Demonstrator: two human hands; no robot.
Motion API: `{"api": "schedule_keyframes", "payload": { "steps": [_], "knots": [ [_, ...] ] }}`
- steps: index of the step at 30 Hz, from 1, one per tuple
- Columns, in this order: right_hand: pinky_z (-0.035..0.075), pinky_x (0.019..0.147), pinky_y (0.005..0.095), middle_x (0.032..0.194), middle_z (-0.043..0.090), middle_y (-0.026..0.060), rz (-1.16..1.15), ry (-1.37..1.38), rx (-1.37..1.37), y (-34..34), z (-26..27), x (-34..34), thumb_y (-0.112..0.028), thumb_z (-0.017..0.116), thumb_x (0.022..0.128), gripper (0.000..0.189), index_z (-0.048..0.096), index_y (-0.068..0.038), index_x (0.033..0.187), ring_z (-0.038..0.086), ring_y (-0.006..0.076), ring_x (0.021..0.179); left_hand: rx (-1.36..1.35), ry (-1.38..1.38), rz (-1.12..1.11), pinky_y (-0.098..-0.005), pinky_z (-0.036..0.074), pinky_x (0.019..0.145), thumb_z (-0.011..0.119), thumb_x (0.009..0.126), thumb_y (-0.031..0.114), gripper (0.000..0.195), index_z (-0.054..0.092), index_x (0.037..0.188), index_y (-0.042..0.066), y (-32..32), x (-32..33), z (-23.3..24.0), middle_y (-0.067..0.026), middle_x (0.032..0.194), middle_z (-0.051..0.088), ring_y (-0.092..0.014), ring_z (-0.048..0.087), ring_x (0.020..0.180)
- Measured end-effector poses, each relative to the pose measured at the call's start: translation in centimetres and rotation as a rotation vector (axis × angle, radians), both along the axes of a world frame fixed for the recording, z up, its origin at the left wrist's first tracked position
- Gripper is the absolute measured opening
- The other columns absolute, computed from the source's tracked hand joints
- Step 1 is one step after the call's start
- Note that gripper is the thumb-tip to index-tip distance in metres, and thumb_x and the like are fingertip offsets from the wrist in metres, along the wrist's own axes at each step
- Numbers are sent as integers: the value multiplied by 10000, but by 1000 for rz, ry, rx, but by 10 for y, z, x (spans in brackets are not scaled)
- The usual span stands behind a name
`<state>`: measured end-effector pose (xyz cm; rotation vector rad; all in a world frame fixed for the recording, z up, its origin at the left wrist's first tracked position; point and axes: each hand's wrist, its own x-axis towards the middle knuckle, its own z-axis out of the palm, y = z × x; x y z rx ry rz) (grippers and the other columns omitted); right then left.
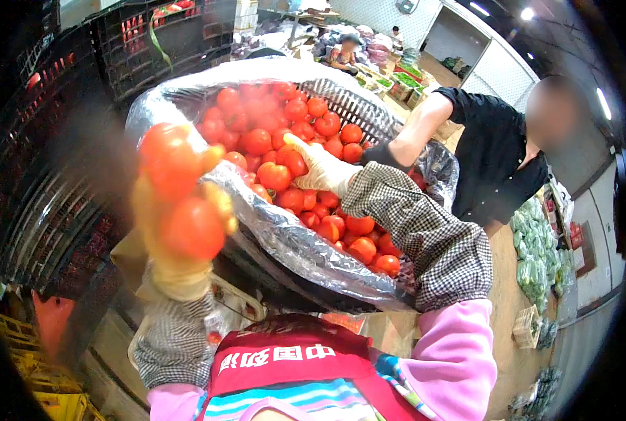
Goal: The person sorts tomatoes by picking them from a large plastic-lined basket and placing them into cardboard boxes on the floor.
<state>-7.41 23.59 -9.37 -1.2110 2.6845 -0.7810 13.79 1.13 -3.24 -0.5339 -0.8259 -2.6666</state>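
My left hand (148, 223), in a pale yellow glove, holds two red tomatoes (193, 229) up close to the camera at the left, outside the crate's near rim. They look blurred. My right hand (326, 167), in a cream glove, reaches into a dark plastic crate (347, 113) lined with clear plastic film (286, 231). Its fingers and thumb lie around a tomato (293, 161) among many loose red tomatoes (363, 250). Part of that tomato is hidden by the glove. Checked sleeve covers reach up both my forearms.
Across the crate a person in a black shirt (494, 158) has a dark-gloved hand (382, 156) at the tomatoes. Stacked dark crates (160, 52) stand at left, yellow crates (60, 402) lower left. Bagged green vegetables (531, 252) lie at right. People sit farther back.
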Motion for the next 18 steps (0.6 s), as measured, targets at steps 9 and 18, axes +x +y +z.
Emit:
{"api": "schedule_keyframes", "payload": {
  "steps": [9, 18],
  "knots": [
    [423, 983, 351, 1255, 531, 145, -135, -357, -390, -8, 15, 21, -21, 737, 727, 764, 373, -124, 1390, 535, 266, 1143, 34, -225, 132, -379, 576, 506, 510, 923, 475, 711, 253, 1438, 58, -18, 59, -43, -209, 1146, 605, -257, 665, 692],
    [579, 791, 445, 1108, 602, 260, 191, -1420, -1026, -8, 120, 81, -153, 550, 904, 502, 378, -9, 1354, 651, 363, 942, 66, -171, -113, -399, 577, 569, 520, 891, 551, 800, 253, 1438, 32, -6, 66, -49, -232, 1185, 591, -295, 673, 729]
  ]
}}
